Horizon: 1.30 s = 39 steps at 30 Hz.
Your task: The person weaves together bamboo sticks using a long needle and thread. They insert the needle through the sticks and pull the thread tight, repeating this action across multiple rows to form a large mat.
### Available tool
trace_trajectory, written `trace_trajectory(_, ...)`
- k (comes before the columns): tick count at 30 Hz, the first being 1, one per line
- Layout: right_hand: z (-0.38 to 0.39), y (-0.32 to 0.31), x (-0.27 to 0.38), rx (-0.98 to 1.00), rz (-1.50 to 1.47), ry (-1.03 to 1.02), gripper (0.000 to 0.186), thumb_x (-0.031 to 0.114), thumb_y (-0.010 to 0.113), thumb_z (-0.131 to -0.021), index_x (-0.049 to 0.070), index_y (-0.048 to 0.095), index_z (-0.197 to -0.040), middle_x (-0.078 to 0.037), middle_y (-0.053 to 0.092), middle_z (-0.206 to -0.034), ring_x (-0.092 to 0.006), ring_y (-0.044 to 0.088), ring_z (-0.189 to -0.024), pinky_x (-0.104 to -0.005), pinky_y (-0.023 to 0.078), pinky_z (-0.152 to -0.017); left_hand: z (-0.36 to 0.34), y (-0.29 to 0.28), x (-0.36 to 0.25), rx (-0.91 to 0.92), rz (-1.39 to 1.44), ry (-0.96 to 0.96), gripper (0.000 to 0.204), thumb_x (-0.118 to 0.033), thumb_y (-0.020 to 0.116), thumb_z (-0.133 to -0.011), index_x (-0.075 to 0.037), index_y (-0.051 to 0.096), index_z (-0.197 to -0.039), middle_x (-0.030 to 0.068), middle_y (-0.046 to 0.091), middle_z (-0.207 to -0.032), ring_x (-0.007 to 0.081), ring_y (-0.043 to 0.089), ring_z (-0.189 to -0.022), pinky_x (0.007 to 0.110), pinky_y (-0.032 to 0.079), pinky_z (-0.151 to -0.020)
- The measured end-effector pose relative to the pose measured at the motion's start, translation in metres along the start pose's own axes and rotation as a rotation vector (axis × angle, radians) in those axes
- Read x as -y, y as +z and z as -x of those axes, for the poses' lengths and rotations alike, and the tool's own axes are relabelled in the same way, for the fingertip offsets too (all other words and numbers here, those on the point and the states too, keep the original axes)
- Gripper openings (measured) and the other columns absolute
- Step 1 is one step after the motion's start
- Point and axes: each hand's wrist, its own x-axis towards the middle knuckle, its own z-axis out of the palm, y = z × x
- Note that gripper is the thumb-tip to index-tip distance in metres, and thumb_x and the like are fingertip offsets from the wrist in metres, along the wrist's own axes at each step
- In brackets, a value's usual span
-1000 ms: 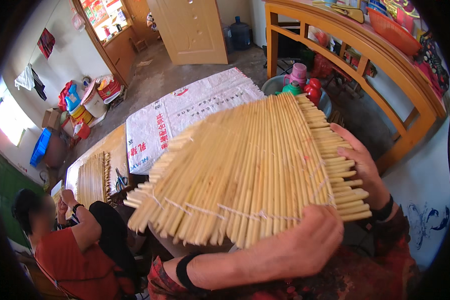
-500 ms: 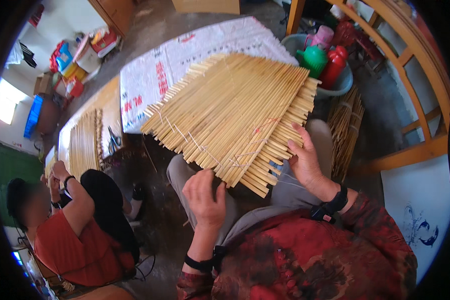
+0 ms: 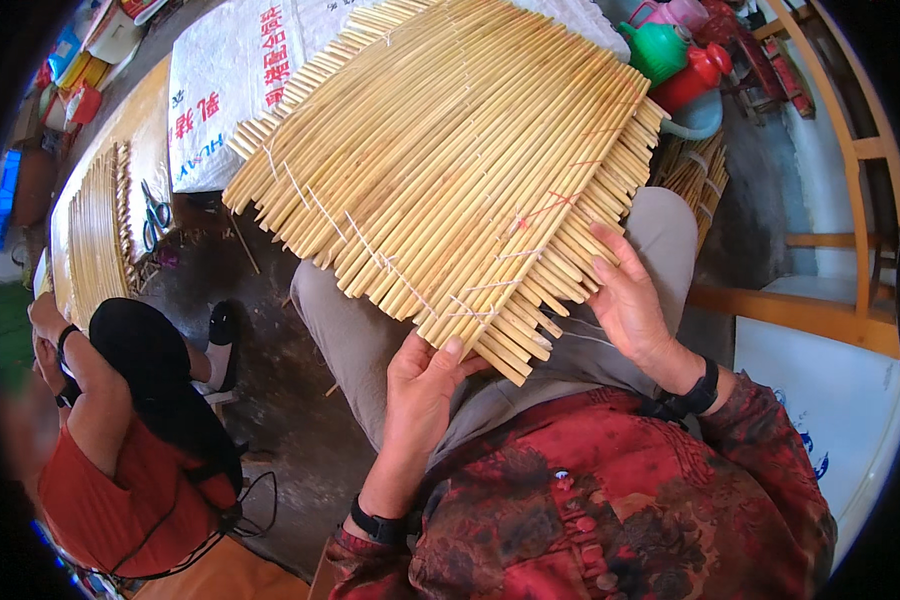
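A stiff mat of pale yellow plant stalks (image 3: 420, 170), stitched with white and some red thread, slants across my lap with its far part over the covered table. A second layer of stalks crosses along its right side with uneven ends. At the near corner my left hand (image 3: 420, 385) pinches the mat, thumb on top and fingers underneath. My right hand (image 3: 635, 305) holds the right edge by the protruding stalk ends, its thumb and forefinger on the upper side and its other fingers partly hidden.
A table under a printed white sheet (image 3: 205, 130) stands ahead. At left, a co-worker in a red top (image 3: 120, 490) sits by another stalk mat (image 3: 95, 240) and scissors (image 3: 155, 215). Green (image 3: 655, 55) and red flasks (image 3: 695, 80) and a stalk bundle (image 3: 692, 180) are at right.
The view has shifted, and the mat looks larger and nearer. My left hand has turned, its thumb now lying on the mat's near corner. My right hand stays at the right edge.
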Motion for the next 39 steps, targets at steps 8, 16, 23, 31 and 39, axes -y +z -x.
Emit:
trace_trajectory(8,0.006,-0.005,0.026,0.038,0.226,0.213,0.043,0.013,0.045,-0.094,0.008,0.035,-0.135,-0.011,0.051,-0.12,-0.0188,0.057,-0.101,-0.0322,0.051,-0.08,-0.002,0.008,-0.003,-0.064,-0.077,0.029,0.037,-0.009,0.051,-0.091,0.003,0.043,-0.125,0.0146,0.053,-0.122,0.0239,0.054,-0.11,0.041,0.049,-0.088)
trace_trajectory(16,0.024,0.017,0.083,0.243,1.257,0.127,0.027,0.014,0.053,-0.09,0.005,0.054,-0.116,-0.01,0.059,-0.1,-0.0177,0.06,-0.081,-0.0294,0.05,-0.07,-0.002,0.007,0.0,-0.07,-0.092,0.067,0.036,-0.009,0.05,-0.091,0.003,0.044,-0.125,0.0139,0.054,-0.121,0.0228,0.055,-0.109,0.038,0.05,-0.085)
trace_trajectory(23,-0.015,0.074,0.028,0.736,1.414,-0.662,0.014,0.016,0.063,-0.081,0.006,0.061,-0.09,-0.008,0.055,-0.08,-0.0254,0.057,-0.076,-0.033,0.047,-0.065,-0.009,0.01,0.005,-0.148,-0.178,0.109,0.034,-0.012,0.052,-0.092,0.003,0.046,-0.122,0.0113,0.056,-0.117,0.0186,0.057,-0.103,0.035,0.052,-0.081)
trace_trajectory(31,-0.03,0.084,0.008,0.809,1.392,-0.707,0.01,0.013,0.064,-0.078,0.005,0.06,-0.083,-0.007,0.054,-0.076,-0.0259,0.057,-0.073,-0.0343,0.046,-0.063,-0.014,0.006,0.012,-0.223,-0.36,0.229,0.031,-0.013,0.051,-0.092,0.004,0.048,-0.118,0.0106,0.057,-0.11,0.0165,0.059,-0.095,0.031,0.054,-0.075)
trace_trajectory(39,-0.038,0.075,0.018,0.825,1.25,-0.682,0.011,0.01,0.058,-0.084,0.002,0.062,-0.09,-0.01,0.056,-0.08,-0.0229,0.058,-0.074,-0.0315,0.047,-0.066,-0.011,0.012,0.011,-0.195,-0.193,0.24,0.032,-0.012,0.048,-0.093,0.004,0.047,-0.121,0.0125,0.057,-0.113,0.0193,0.06,-0.097,0.033,0.054,-0.076)
